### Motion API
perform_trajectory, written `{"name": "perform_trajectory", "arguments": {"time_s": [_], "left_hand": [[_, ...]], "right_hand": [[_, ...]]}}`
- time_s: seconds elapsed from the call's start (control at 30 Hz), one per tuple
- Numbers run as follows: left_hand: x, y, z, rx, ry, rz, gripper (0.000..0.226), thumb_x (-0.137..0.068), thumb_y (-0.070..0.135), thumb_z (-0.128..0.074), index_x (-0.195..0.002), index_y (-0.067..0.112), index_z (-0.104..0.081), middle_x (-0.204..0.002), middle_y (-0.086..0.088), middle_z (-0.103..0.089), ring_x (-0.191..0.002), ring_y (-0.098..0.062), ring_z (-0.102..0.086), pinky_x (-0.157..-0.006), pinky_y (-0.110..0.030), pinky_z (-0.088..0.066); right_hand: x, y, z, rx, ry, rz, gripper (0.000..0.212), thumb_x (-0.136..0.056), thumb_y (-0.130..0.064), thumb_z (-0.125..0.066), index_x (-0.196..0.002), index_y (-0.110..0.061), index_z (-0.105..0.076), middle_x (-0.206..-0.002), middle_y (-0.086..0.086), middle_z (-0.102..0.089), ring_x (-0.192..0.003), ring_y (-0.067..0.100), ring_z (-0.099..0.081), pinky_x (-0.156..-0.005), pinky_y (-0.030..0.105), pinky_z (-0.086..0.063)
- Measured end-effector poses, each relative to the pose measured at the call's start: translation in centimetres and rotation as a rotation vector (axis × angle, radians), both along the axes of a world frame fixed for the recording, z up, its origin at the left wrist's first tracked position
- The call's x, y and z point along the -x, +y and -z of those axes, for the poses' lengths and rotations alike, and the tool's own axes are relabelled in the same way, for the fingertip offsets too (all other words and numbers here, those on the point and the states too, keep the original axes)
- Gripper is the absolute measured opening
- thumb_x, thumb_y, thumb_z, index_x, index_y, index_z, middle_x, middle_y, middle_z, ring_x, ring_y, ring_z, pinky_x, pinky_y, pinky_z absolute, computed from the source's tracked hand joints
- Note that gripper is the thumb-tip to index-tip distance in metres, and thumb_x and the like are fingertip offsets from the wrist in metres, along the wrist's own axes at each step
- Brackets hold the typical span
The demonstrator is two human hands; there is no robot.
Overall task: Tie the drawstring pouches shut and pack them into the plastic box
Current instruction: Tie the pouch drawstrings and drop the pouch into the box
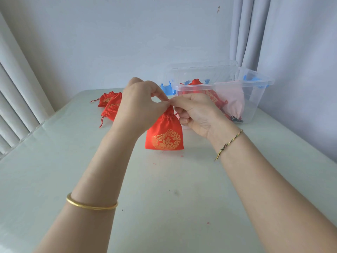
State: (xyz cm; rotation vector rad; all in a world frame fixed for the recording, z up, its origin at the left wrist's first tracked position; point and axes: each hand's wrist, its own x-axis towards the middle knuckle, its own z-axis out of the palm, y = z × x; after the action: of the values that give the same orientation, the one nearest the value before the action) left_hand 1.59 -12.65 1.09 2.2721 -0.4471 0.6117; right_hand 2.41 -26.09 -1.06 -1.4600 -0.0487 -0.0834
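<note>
Head view: left hand and right hand pinch the drawstring atop the red pouch, near the plastic box.

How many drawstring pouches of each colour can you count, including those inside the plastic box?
Red pouches: 4 (one being tied, two on the table at and, one in the plastic box at).
Pink pouches: 1, in the box.
Total: 5.

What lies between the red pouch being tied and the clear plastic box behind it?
Nothing visible. Only the right hand, pinching the drawstring of the red pouch, lies on that side; the clear plastic box stands open-topped.
</note>
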Motion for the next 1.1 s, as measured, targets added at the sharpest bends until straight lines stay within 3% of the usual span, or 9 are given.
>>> {"name": "perform_trajectory", "arguments": {"time_s": [0.23, 0.4, 0.5, 0.63, 0.8, 0.83, 0.93, 1.03, 1.1], "left_hand": [[-0.3, 0.1, 0.3, -0.053, 0.000, -0.015, 0.007, -0.077, 0.023, -0.071, -0.083, 0.022, -0.068, -0.090, 0.004, -0.045, -0.087, -0.010, -0.046, -0.074, -0.021, -0.032], [-0.8, 0.2, 0.5, -0.033, 0.043, 0.049, 0.005, -0.084, 0.017, -0.062, -0.083, 0.012, -0.060, -0.081, -0.001, -0.058, -0.075, -0.018, -0.052, -0.059, -0.024, -0.038], [-0.9, 0.4, 0.5, 0.052, 0.121, 0.073, 0.004, -0.088, 0.013, -0.051, -0.085, 0.011, -0.054, -0.083, -0.005, -0.063, -0.079, -0.028, -0.058, -0.069, -0.035, -0.046], [-1.0, 0.5, 0.7, 0.082, 0.195, 0.118, 0.020, -0.090, 0.009, -0.046, -0.073, 0.019, -0.046, -0.071, 0.000, -0.056, -0.073, -0.024, -0.052, -0.067, -0.033, -0.041], [-0.9, 0.5, 0.9, 0.088, 0.262, 0.166, 0.019, -0.092, 0.006, -0.043, -0.076, 0.017, -0.047, -0.068, 0.002, -0.057, -0.064, -0.013, -0.052, -0.067, -0.030, -0.044], [-1.0, 0.5, 0.9, 0.090, 0.266, 0.178, 0.018, -0.092, 0.006, -0.043, -0.077, 0.016, -0.047, -0.068, 0.003, -0.058, -0.063, -0.012, -0.052, -0.067, -0.029, -0.044], [-0.9, 0.6, 0.8, 0.096, 0.270, 0.209, 0.014, -0.093, 0.007, -0.044, -0.082, 0.014, -0.050, -0.067, 0.004, -0.058, -0.059, -0.007, -0.052, -0.059, -0.023, -0.042], [-0.9, 0.6, 0.7, 0.118, 0.277, 0.233, 0.015, -0.093, 0.008, -0.045, -0.080, 0.015, -0.049, -0.066, 0.005, -0.057, -0.047, 0.004, -0.048, -0.046, -0.009, -0.038], [-0.9, 0.5, 0.7, 0.140, 0.275, 0.235, 0.016, -0.092, 0.009, -0.047, -0.079, 0.016, -0.050, -0.068, 0.004, -0.059, -0.047, 0.005, -0.049, -0.048, -0.009, -0.040]], "right_hand": [[0.2, -0.2, -0.2, -0.074, 0.033, -0.085, 0.032, -0.086, -0.002, -0.058, -0.056, -0.012, -0.048, -0.048, -0.002, -0.038, -0.035, 0.004, -0.027, -0.041, 0.018, -0.021], [0.0, -0.8, -0.1, 0.043, -0.045, -0.057, 0.020, -0.085, -0.003, -0.060, -0.067, -0.010, -0.057, -0.050, -0.003, -0.039, -0.042, 0.007, -0.027, -0.046, 0.021, -0.021], [-0.1, -1.8, -0.2, 0.148, -0.104, 0.058, 0.014, -0.083, -0.002, -0.063, -0.071, -0.009, -0.060, -0.060, 0.004, -0.038, -0.047, 0.012, -0.026, -0.050, 0.028, -0.017], [-0.1, -2.6, -0.3, 0.134, -0.112, 0.097, 0.020, -0.085, 0.002, -0.058, -0.069, -0.009, -0.057, -0.063, 0.005, -0.043, -0.032, 0.000, -0.036, -0.037, 0.013, -0.029], [0.2, -2.9, -0.2, 0.581, -0.200, 0.131, 0.015, -0.088, -0.010, -0.059, -0.074, -0.015, -0.063, -0.051, -0.011, -0.050, -0.037, -0.003, -0.042, -0.044, 0.012, -0.032], [0.5, -2.8, -0.5, 0.589, -0.188, 0.059, 0.010, -0.091, -0.016, -0.057, -0.087, -0.013, -0.065, -0.058, -0.010, -0.053, -0.044, -0.003, -0.046, -0.047, 0.013, -0.035], [0.8, -2.2, -1.1, 0.701, -0.229, -0.112, 0.032, -0.089, -0.030, -0.059, -0.119, -0.021, -0.058, -0.092, -0.010, -0.060, -0.071, 0.001, -0.057, -0.065, 0.015, -0.045], [0.9, -1.2, -1.2, 0.892, -0.343, -0.095, 0.028, -0.077, -0.022, -0.073, -0.103, -0.014, -0.065, -0.095, 0.001, -0.068, -0.078, 0.009, -0.060, -0.076, 0.028, -0.049], [0.9, -1.0, -1.1, 0.938, -0.361, -0.055, 0.020, -0.074, -0.015, -0.073, -0.092, -0.009, -0.068, -0.087, 0.007, -0.070, -0.074, 0.012, -0.058, -0.074, 0.033, -0.049]]}}
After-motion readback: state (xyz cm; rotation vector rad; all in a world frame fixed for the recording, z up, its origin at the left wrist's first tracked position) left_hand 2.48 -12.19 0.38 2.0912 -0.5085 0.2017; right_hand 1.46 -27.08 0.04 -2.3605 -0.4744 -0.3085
